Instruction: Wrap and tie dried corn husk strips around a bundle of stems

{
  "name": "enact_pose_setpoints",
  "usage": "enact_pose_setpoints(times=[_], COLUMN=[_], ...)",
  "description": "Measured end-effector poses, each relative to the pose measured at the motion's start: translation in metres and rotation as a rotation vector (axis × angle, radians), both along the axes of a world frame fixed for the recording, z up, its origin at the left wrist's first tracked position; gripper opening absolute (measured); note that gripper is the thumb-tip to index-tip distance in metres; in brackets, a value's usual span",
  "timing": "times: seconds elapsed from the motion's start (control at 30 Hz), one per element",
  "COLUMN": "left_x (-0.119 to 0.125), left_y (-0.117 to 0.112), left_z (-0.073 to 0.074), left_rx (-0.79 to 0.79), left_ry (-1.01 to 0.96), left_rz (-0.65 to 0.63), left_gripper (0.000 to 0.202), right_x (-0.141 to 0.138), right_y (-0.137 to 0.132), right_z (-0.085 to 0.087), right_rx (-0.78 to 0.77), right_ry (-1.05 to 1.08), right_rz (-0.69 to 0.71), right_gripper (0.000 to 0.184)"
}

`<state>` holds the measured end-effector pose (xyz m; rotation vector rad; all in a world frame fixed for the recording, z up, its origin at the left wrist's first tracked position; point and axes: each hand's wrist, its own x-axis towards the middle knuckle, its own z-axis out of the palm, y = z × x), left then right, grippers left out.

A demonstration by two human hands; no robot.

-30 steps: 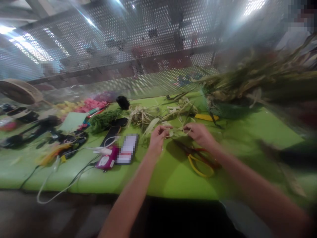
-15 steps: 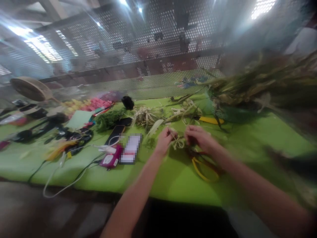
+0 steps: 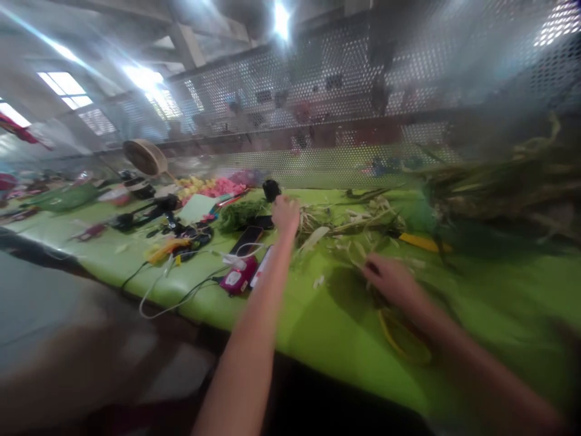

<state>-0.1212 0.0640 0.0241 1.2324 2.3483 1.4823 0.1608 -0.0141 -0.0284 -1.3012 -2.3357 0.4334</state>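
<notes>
My left hand (image 3: 285, 215) is stretched out over the far side of the table, fingers pointing down and partly hidden. It is just beside a small black object (image 3: 271, 191), whose kind I cannot make out, and at the left edge of a heap of pale dried plant strips (image 3: 313, 218). Whether it touches either does not show. Closer to me, my right hand (image 3: 393, 280) is closed, with a pale dried plant strip (image 3: 357, 254) at its fingertips. Below that hand lies a tool with yellow loop handles (image 3: 399, 342), its working end hidden.
A green-covered table (image 3: 313, 327) carries a magenta power adapter (image 3: 239, 275) with cables, a dark phone (image 3: 246, 240), feathery greenery (image 3: 238, 215) and pink flowers (image 3: 227, 186). A yellow-handled tool (image 3: 424, 242) lies right. Dried stalks (image 3: 499, 194) crowd the far right; perforated metal (image 3: 295, 157) stands behind.
My left hand has left the pale strips near my right hand and reached forward toward the black object. My right hand stays low over the table. The view has turned left.
</notes>
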Motion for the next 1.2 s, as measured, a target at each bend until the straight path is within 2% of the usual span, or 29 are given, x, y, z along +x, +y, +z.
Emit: enact_pose_setpoints(times=[0.07,0.13,0.23,0.33,0.43,0.53,0.6,0.73,0.8,0.93,1.2], left_x=[-0.018,-0.025,-0.021,-0.013,-0.008,-0.005,-0.002,0.011,0.018,0.025,0.018], left_y=[0.016,0.025,0.03,0.03,0.028,0.024,0.022,0.021,0.022,0.025,0.023], left_z=[0.004,-0.001,-0.02,-0.04,-0.055,-0.062,-0.065,-0.071,-0.074,-0.079,-0.08], left_rx=[-0.146,-0.281,-0.392,-0.41,-0.318,-0.228,-0.139,0.168,0.26,0.313,0.363], left_ry=[-0.005,0.017,0.052,0.094,0.116,0.123,0.136,0.1,0.077,0.056,0.066], left_rz=[0.157,0.206,0.16,0.116,0.091,0.053,0.044,0.059,0.055,0.038,0.021], left_gripper=[0.052,0.068,0.084,0.083,0.066,0.051,0.049,0.047,0.046,0.043,0.041], right_x=[0.0,0.0,0.002,0.004,0.005,0.006,0.007,0.009,0.011,0.014,0.019], right_y=[0.0,0.001,0.003,0.003,0.004,0.006,0.006,0.007,0.007,0.009,0.013], right_z=[-0.002,-0.005,-0.008,-0.008,-0.007,-0.007,-0.007,-0.007,-0.007,-0.005,-0.008], right_rx=[0.018,0.04,0.059,0.053,0.058,0.068,0.068,0.058,0.058,0.074,0.058], right_ry=[-0.015,-0.041,-0.071,-0.077,-0.065,-0.037,-0.023,-0.005,0.0,-0.011,-0.036], right_rz=[0.016,0.035,0.07,0.076,0.06,0.067,0.071,0.072,0.073,0.074,0.059], right_gripper=[0.025,0.025,0.024,0.024,0.023,0.022,0.022,0.022,0.023,0.024,0.025])
